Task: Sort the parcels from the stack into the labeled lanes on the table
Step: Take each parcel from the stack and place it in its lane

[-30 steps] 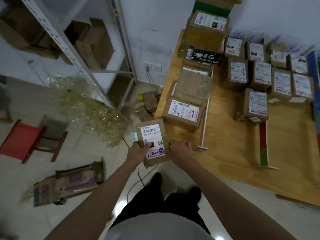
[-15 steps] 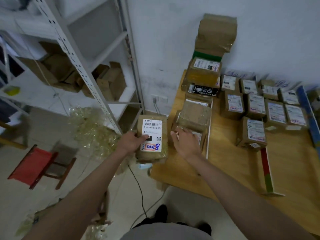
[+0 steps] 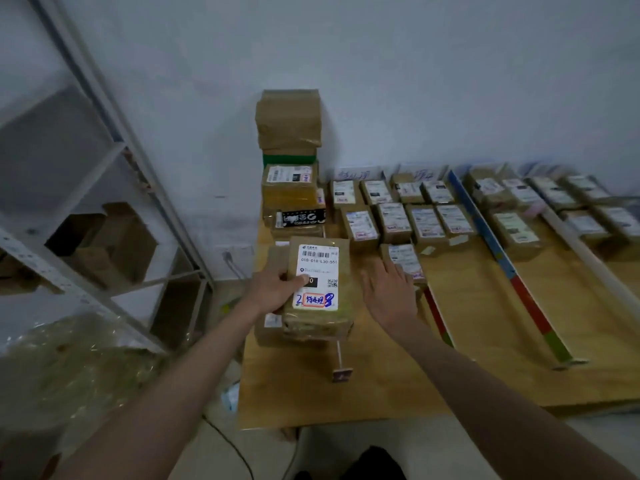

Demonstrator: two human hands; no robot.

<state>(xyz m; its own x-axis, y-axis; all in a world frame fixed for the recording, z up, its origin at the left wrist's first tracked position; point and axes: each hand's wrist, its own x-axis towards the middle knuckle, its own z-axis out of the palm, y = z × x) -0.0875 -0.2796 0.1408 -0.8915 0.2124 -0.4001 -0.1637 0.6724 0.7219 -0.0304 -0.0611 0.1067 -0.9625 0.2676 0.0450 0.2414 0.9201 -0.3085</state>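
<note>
My left hand (image 3: 273, 292) grips a brown taped parcel (image 3: 320, 323) by its left side, thumb on its white label marked "2" and "8". It is held over the left end of the wooden table (image 3: 398, 382). My right hand (image 3: 388, 292) hovers just right of it, fingers spread, holding nothing, close to a labelled parcel (image 3: 403, 259). Behind stands the stack of parcels (image 3: 291, 188) against the wall. Rows of sorted parcels (image 3: 408, 216) fill lanes split by a white divider rod (image 3: 341, 360), a red-green divider (image 3: 438, 320) and a blue-red-green divider (image 3: 512, 271).
A metal shelf rack (image 3: 114, 188) with empty cartons stands at the left. Crumpled clear plastic (image 3: 69, 368) lies on the floor below it. A cable (image 3: 228, 445) runs along the floor by the table's front-left corner. More parcels (image 3: 561, 209) sit at the far right.
The parcel has been lifted from low beside the table up over its left end. My right hand has let go of it and moved to the right. The view has tilted upward.
</note>
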